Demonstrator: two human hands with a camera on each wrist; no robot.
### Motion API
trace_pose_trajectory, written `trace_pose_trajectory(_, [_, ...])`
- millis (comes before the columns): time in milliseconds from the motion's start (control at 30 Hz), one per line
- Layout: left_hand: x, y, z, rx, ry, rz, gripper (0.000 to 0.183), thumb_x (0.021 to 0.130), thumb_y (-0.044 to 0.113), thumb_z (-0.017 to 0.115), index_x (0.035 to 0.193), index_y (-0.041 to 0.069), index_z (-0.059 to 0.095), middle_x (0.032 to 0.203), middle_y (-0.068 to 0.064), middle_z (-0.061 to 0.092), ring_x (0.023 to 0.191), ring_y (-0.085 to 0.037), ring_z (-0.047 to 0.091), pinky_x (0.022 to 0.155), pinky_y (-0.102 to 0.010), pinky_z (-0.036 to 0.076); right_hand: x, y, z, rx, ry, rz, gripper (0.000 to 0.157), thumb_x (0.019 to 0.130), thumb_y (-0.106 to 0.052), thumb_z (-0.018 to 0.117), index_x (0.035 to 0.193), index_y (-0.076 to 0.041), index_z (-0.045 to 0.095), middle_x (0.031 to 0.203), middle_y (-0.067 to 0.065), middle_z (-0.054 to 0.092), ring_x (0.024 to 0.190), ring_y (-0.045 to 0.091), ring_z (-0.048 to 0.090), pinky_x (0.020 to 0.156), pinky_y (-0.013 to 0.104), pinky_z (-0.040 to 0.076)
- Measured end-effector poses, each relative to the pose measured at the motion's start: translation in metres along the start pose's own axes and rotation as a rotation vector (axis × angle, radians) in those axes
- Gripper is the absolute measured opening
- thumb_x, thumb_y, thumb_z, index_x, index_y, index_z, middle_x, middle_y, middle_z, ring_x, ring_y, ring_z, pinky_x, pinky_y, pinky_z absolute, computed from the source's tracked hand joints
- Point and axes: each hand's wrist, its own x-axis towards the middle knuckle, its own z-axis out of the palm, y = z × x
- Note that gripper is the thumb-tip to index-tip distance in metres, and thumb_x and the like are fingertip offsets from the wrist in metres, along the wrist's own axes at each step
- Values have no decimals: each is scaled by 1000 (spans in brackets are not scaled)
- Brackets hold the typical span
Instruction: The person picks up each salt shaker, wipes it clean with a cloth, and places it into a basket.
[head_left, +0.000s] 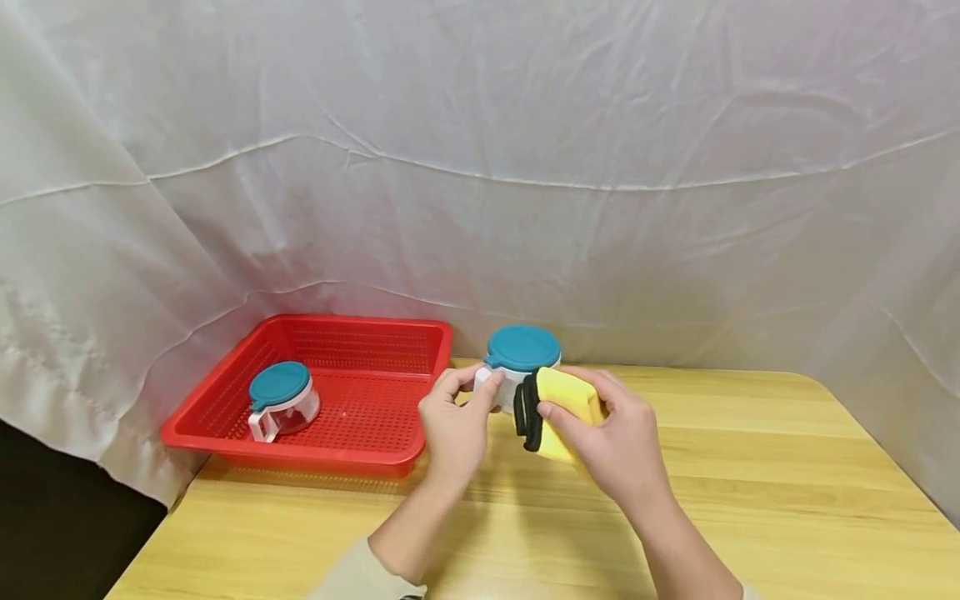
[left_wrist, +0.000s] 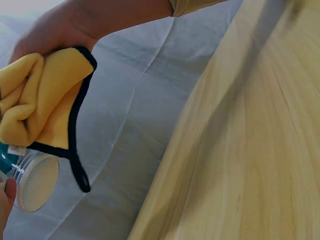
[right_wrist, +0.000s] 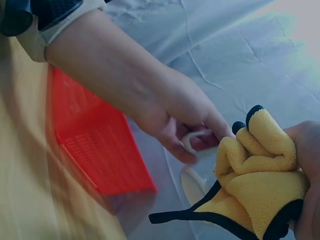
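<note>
While the left hand [head_left: 456, 423] pinches a jar [head_left: 523, 350] by its handle [head_left: 483, 377], right hand [head_left: 624, 433] grips yellow cloth [head_left: 567, 398], tag [left_wrist: 17, 150] unreadable.

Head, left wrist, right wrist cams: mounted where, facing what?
Head: on the head, forward and down over perforated red basket; left hand, right hand show.
Left wrist: on that wrist, toward black-edged yellow cloth, teal-lidded jar; both hands show.
Right wrist: on that wrist, toward cloth, jar handle; both hands show.
Wrist views share cloth and jar.
</note>
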Motion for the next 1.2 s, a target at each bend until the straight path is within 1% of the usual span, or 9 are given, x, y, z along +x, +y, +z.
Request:
trace_pose_trajectory(133, [2, 0, -2, -2, 12, -11, 19, 81, 16, 82, 95, 4, 76, 81, -13, 65, 77, -18, 62, 56, -35, 60, 2, 2, -4, -26, 2, 48, 38, 75, -24, 87, 110, -22, 73, 94, -5, 70, 72, 14, 59, 57, 24, 52])
trace_pose_trajectory(200, [1, 1, -2, 2, 13, -11, 19, 81, 17, 82, 96, 5, 76, 82, -13, 65, 77, -18, 63, 56, -34, 60, 2, 3, -3, -27, 4, 44, 38, 74, -23, 87, 109, -22, 74, 95, -7, 69, 73, 14, 59, 57, 24, 52])
trace_pose_trajectory(367, [-2, 2, 0, 48, 2, 7, 22, 82, 23, 82, 98, 9, 77, 84, -7, 67, 76, -16, 64, 60, -32, 61, -4, 2, 7, -19, -10, -36, 40, 72, -19, 89, 109, -22, 74, 98, -8, 70, 78, 12, 59, 60, 24, 53])
trace_pose_trajectory(500, [-4, 3, 0, 108, 12, 23, 23, 82, 31, 81, 97, 14, 78, 84, -1, 68, 78, -15, 63, 65, -29, 60, -12, 2, 19, -36, -25, -110, 40, 71, -18, 89, 109, -21, 74, 96, -7, 70, 76, 10, 58, 59, 23, 51])
trace_pose_trajectory(567, [-3, 3, 0, 118, 22, 30, 24, 81, 32, 81, 97, 14, 78, 83, -1, 68, 79, -15, 63, 64, -28, 60, -14, 3, 23, -47, -22, -138, 41, 70, -17, 90, 108, -19, 74, 94, -7, 69, 74, 9, 56, 58, 23, 49])
trace_pose_trajectory(733, [0, 6, -2, 80, 38, 1, 24, 81, 31, 82, 97, 13, 78, 80, -3, 66, 74, -16, 63, 60, -28, 59, -18, 7, 31, -89, -14, -184, 42, 68, -15, 91, 106, -15, 74, 91, -6, 67, 71, 7, 54, 56, 22, 48])
trace_pose_trajectory(900, [4, 8, -5, 23, 39, -32, 22, 83, 24, 81, 99, 9, 77, 80, -9, 65, 69, -17, 64, 62, -30, 60, -15, 11, 32, -118, -17, -214, 41, 69, -17, 90, 106, -12, 74, 93, -2, 69, 74, 8, 56, 58, 23, 49])
trace_pose_trajectory(1067, [7, 13, -6, -40, 20, -80, 23, 83, 16, 80, 101, 4, 75, 85, -15, 64, 74, -20, 63, 63, -35, 61, -10, 13, 27, -130, 3, -193, 41, 68, -17, 90, 106, -13, 74, 95, -2, 70, 75, 8, 58, 60, 25, 50])
trace_pose_trajectory(1200, [8, 15, -7, -39, 19, -117, 23, 83, 13, 80, 102, 3, 75, 87, -15, 64, 76, -19, 63, 64, -35, 61, -7, 13, 25, -134, 11, -176, 41, 68, -18, 91, 105, -13, 75, 94, -4, 70, 74, 8, 58, 60, 24, 50])
